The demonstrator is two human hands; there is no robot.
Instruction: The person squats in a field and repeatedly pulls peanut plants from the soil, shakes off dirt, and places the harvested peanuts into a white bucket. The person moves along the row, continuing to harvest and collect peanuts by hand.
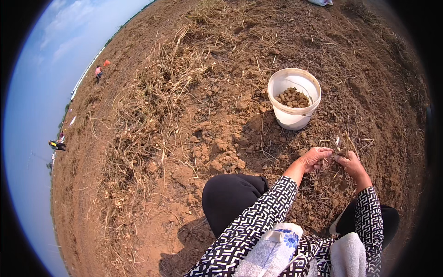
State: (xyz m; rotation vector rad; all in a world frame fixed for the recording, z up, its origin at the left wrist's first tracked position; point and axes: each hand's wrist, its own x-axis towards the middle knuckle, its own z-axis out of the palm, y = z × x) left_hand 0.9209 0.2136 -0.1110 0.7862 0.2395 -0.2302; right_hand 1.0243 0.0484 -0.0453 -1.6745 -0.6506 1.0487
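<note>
Beyond my knees, my two hands meet over the soil. My right hand (349, 164) grips a small dry peanut plant (343, 147), its stems sticking up past the fingers. Close against it on the left, my left hand (315, 158) has its fingertips pinched at the plant's near side; what lies between them is too small to tell. A white plastic bucket (294, 119) stands upright on the ground, up and to the left of the hands. Unshelled peanuts (293, 98) cover its bottom.
A long heap of pulled peanut plants (148, 100) with pods runs along the left. Clods of brown soil (221, 155) lie between it and the bucket. A white sack (321, 2) is at the top edge. Several people are far off at the left, one in a yellow-and-black top (55, 144).
</note>
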